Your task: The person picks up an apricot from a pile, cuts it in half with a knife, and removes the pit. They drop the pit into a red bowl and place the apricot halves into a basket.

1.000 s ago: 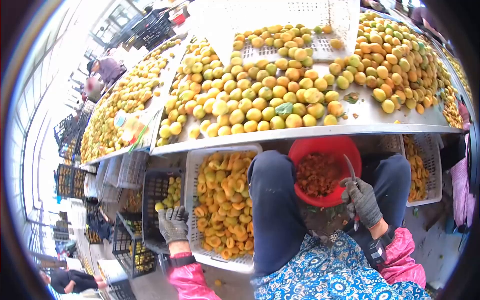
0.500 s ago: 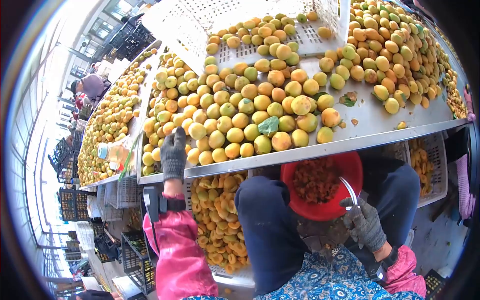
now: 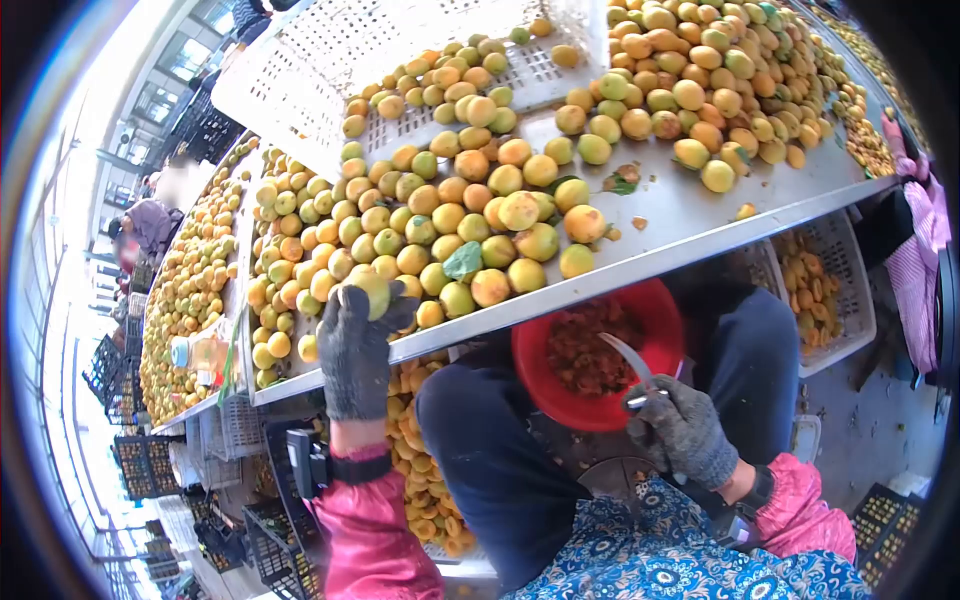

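My left hand, in a dark grey knit glove, is at the table's front edge with its fingers around a yellow-green apricot. Many more apricots lie on the metal table beyond it, with a green leaf among them. In my gloved right hand is a small curved knife, its blade pointing up and left over the red bowl. Dark reddish-brown pits or scraps fill the bowl, which sits between my knees.
A white perforated crate lies tipped on the table, apricots spilling from it. Below the table edge stand crates of halved apricots and a second white crate. At far left, a person is near another apricot-covered table.
My left hand has come back toward the table edge and now has an apricot in it. The knife in my right hand tilts further left. The whole view has shifted.
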A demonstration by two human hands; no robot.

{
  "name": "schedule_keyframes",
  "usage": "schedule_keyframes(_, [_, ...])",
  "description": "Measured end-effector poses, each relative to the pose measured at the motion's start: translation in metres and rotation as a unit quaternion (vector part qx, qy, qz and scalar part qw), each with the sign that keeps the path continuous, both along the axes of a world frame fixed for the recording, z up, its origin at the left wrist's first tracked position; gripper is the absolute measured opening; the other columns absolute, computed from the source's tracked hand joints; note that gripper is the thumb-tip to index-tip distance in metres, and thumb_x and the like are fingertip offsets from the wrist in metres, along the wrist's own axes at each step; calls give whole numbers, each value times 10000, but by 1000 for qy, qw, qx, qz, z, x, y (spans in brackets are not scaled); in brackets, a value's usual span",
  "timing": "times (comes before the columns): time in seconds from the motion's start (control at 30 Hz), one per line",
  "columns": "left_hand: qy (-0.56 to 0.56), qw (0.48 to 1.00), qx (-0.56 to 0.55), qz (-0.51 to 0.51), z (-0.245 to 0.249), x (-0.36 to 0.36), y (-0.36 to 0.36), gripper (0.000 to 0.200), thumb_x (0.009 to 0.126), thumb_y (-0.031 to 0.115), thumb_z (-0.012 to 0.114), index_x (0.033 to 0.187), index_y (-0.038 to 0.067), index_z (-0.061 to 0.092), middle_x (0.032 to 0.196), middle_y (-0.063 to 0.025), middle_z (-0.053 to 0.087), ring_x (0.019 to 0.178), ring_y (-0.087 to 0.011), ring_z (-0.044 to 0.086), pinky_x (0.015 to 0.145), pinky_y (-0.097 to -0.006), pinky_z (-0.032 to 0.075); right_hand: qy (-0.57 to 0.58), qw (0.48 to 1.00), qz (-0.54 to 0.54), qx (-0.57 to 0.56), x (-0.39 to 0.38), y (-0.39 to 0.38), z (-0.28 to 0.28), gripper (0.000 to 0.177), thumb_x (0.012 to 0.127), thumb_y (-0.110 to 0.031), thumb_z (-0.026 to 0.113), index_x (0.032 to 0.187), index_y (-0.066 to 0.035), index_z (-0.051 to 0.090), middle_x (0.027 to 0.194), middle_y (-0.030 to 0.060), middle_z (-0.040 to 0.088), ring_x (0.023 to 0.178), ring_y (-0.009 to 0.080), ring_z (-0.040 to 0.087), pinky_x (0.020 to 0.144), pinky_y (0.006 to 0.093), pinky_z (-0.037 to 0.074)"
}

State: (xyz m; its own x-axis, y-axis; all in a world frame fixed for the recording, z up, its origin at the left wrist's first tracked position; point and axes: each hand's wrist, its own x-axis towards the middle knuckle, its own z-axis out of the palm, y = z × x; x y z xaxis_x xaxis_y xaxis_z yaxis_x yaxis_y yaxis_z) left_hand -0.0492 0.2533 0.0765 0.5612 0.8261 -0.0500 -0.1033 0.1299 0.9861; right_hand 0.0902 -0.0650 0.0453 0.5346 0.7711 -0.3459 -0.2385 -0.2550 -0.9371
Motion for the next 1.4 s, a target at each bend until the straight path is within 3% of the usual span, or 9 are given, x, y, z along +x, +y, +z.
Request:
schedule_keyframes(0.13, [-123, 988, -74, -51, -10, 26, -90, 530, 892, 407, 613, 1165, -29, 487, 975, -154, 613, 869, -279, 627, 808, -402, 526, -101, 993, 0, 56, -8, 10, 16, 296, 958, -313, 504, 1013, -40, 603, 683, 22, 593, 493, 73, 516, 459, 213, 392])
schedule_keyframes(0.23, [-168, 971, -124, -119, -16, 43, -148, 563, 889, 378, 624, 1260, -10, 454, 1050, -147, 596, 920, -264, 606, 857, -397, 500, -25, 998, -15, 64, -10, 15, 20, 293, 962, -308, 503, 1031, -41, 603, 701, 20, 599, 583, 78, 545, 527, 224, 422])
schedule_keyframes(0.33, [-182, 954, -178, -161, -22, 50, -188, 573, 894, 360, 620, 1291, -13, 444, 1169, -135, 559, 1056, -271, 574, 927, -391, 474, -19, 995, -37, 85, -14, 13, 18, 256, 943, -219, 551, 1067, 3, 568, 684, 128, 594, 633, 188, 603, 581, 329, 465])
schedule_keyframes(0.47, [-191, 942, -256, -100, -30, 51, -216, 605, 910, 370, 586, 1349, -4, 402, 1233, -141, 541, 1108, -272, 555, 954, -402, 461, -55, 990, -76, 103, -17, -1, 4, 276, 944, -216, 547, 1116, 0, 566, 700, 129, 604, 633, 169, 593, 592, 322, 468])
schedule_keyframes(0.83, [-162, 964, -138, -157, -19, 54, -242, 680, 845, 417, 665, 1283, -50, 437, 1121, -160, 584, 998, -232, 592, 896, -352, 480, -26, 988, -16, 149, -19, -28, 4, 304, 971, -219, 490, 1173, 1, 541, 793, 51, 615, 702, 96, 555, 632, 282, 466])
schedule_keyframes(0.97, [-137, 967, -134, -171, -28, 53, -235, 635, 809, 365, 706, 1228, -57, 482, 1074, -141, 602, 972, -207, 593, 875, -320, 479, 33, 988, 14, 147, -6, -35, 8, 288, 964, -220, 492, 1137, 0, 563, 818, 86, 638, 706, 168, 602, 662, 313, 480])
schedule_keyframes(1.17, [-43, 968, -124, -216, -23, 42, -217, 645, 715, 343, 791, 1162, -58, 556, 1032, -104, 630, 937, -178, 607, 843, -307, 496, -234, 944, 195, 124, 32, -55, -17, 277, 918, -184, 518, 1122, -5, 574, 1042, 210, 611, 883, 351, 614, 684, 400, 488])
schedule_keyframes(1.23, [21, 956, -77, -282, -20, 39, -207, 665, 672, 325, 831, 1158, -47, 571, 1016, -99, 643, 942, -179, 612, 846, -307, 498, -465, 819, 284, 180, 43, -57, -27, 281, 894, -160, 507, 1124, -14, 575, 1098, 220, 583, 851, 342, 614, 655, 408, 481])
schedule_keyframes(1.4, [131, 927, -21, -352, -14, 35, -186, 739, 590, 398, 874, 1108, -51, 598, 1001, -94, 650, 919, -172, 623, 833, -302, 502, -511, 771, 318, 209, 58, -57, -21, 244, 873, -171, 503, 1049, -32, 599, 1039, 202, 597, 729, 350, 612, 625, 440, 493])
